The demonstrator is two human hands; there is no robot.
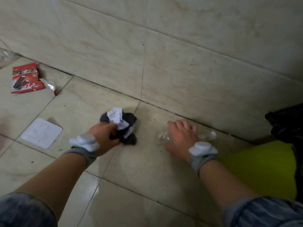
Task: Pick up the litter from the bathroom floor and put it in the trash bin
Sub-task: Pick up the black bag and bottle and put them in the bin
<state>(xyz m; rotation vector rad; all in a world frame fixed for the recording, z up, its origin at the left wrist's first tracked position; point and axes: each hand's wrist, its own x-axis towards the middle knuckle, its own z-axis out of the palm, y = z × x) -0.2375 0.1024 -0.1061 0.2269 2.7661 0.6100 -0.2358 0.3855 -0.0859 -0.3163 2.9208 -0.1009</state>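
Beige tiled floor point(139, 174), wet patches; marbled wall point(180, 54).

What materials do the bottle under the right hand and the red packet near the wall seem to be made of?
The bottle looks like thin clear plastic: the floor tiles show through it, and its surface is glossy. The red packet seems to be printed plastic film with a shiny silver foil lining, visible at its torn edge.
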